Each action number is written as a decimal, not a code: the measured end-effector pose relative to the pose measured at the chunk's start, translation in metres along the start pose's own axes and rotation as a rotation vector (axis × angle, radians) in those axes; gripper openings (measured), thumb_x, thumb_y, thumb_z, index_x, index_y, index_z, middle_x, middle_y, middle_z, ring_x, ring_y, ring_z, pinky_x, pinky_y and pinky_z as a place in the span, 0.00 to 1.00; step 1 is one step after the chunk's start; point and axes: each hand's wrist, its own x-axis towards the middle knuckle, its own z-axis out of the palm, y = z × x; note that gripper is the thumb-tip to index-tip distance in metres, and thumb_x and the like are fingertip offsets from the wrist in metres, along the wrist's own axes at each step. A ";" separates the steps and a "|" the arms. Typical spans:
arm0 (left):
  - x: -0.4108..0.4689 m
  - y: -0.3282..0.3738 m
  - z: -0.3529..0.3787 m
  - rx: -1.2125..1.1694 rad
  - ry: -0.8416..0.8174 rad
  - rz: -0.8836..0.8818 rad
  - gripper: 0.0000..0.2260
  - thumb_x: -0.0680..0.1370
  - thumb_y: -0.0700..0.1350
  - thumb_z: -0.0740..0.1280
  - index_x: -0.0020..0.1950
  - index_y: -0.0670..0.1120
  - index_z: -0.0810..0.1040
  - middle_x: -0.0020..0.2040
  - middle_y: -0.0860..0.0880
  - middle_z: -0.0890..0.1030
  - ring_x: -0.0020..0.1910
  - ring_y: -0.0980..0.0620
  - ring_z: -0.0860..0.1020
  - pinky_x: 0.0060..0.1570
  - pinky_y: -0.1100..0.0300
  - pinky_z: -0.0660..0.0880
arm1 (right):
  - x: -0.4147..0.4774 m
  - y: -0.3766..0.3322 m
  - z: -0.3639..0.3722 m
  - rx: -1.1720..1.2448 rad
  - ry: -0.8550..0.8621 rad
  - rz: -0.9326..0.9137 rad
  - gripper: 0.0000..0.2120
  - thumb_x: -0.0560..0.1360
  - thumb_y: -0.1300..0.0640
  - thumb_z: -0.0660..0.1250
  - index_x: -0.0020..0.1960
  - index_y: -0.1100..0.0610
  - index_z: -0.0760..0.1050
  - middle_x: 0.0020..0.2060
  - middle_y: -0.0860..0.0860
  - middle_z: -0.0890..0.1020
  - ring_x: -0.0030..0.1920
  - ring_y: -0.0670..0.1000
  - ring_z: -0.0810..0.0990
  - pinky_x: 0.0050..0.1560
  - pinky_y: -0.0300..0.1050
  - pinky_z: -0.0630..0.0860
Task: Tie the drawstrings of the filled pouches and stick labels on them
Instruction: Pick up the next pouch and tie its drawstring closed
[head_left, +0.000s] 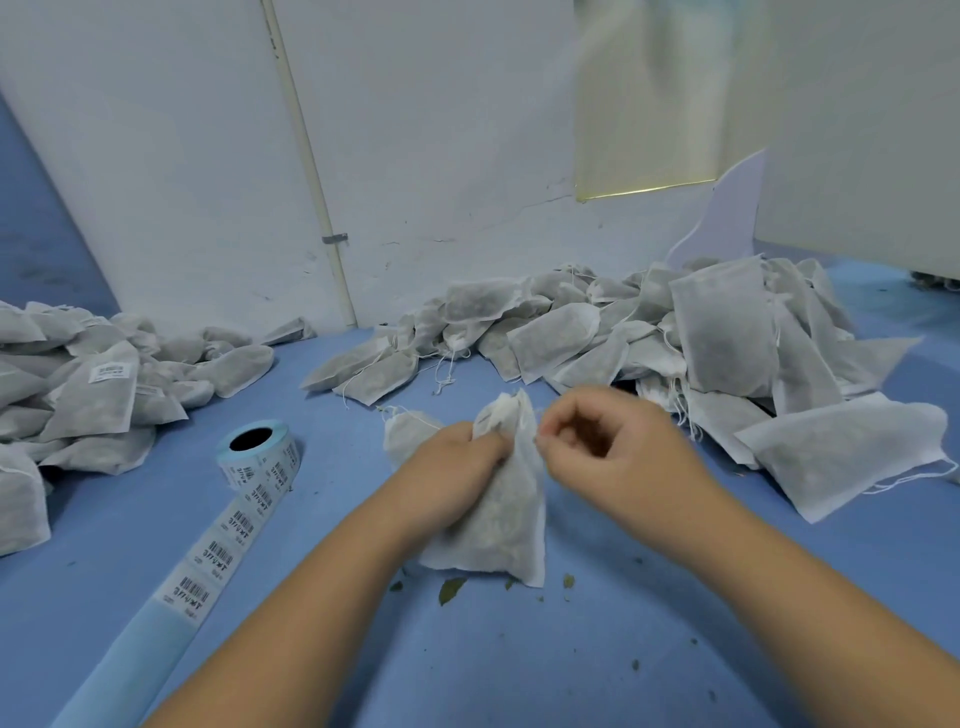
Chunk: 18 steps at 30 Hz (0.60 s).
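Cinching a white gauzy fabric pouch (506, 514) of dried leaves upright on the blue bench (519, 675), we clamp its neck in our left hand (457, 467) so nothing spills, while our right hand (608, 447) pinches at its mouth, presumably the drawstring. The white barcode label roll (260, 457) lies partly unspooled nearby, apparently ready for sticking.

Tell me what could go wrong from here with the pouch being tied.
1. The left hand grips the pouch near its top while the right hand pinches at its mouth. A loose knot could let filling escape, and leaf bits already lie on the table.
2. The unrolled label strip lies close beside the left forearm, so a sweep might drag it.
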 end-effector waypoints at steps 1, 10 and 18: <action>0.000 0.000 0.003 0.003 0.014 0.011 0.11 0.79 0.55 0.61 0.43 0.51 0.75 0.39 0.55 0.79 0.39 0.56 0.77 0.40 0.58 0.70 | -0.002 0.001 0.005 -0.149 -0.046 -0.065 0.09 0.69 0.64 0.71 0.36 0.51 0.77 0.30 0.43 0.74 0.30 0.42 0.70 0.34 0.33 0.67; -0.009 0.014 0.009 -0.291 -0.052 -0.082 0.17 0.72 0.57 0.61 0.48 0.45 0.77 0.48 0.47 0.81 0.51 0.50 0.78 0.64 0.43 0.72 | -0.004 0.007 0.008 -0.490 -0.131 -0.134 0.03 0.73 0.53 0.68 0.44 0.47 0.80 0.37 0.43 0.74 0.34 0.37 0.68 0.40 0.42 0.68; -0.039 0.007 -0.019 -0.430 0.039 -0.039 0.16 0.64 0.46 0.65 0.51 0.44 0.76 0.45 0.44 0.79 0.46 0.46 0.79 0.51 0.50 0.74 | -0.009 -0.003 0.017 -0.231 -0.158 -0.193 0.15 0.72 0.63 0.70 0.51 0.44 0.82 0.36 0.44 0.75 0.35 0.46 0.74 0.38 0.32 0.68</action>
